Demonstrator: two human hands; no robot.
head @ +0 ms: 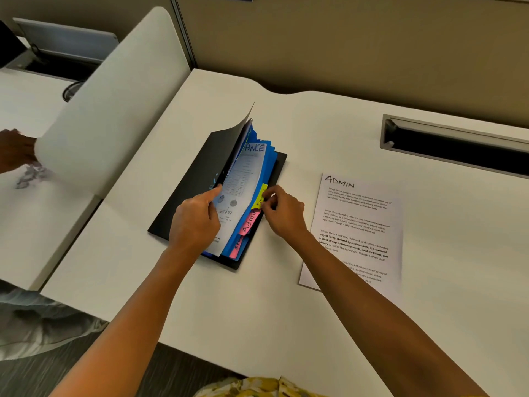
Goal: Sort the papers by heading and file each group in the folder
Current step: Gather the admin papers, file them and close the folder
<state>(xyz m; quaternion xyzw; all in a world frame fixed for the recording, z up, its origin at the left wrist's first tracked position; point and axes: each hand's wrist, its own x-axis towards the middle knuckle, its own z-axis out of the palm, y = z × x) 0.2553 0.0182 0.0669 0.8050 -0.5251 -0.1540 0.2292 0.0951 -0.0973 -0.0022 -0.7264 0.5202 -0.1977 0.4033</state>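
A black folder (189, 184) lies on the white desk, its cover lifted on the left. Blue dividers (267, 156) inside carry a yellow tab (261, 196) and pink tabs (249, 223), one marked "Admin". A printed sheet (243, 179) whose heading ends in "ANCE" stands curved inside the folder. My left hand (194, 222) grips this sheet's lower left edge with thumb and fingers. With its fingertips my right hand (282, 210) pinches the yellow tab. A stack of papers headed "ADMIN" (357, 224) lies flat to the right, partly under my right forearm.
A curved white desk divider (120, 104) rises at the left; another person's hand (15, 151) shows beyond it. A recessed cable tray (458, 147) sits at the back right. The desk's front edge (200, 356) runs diagonally below my arms.
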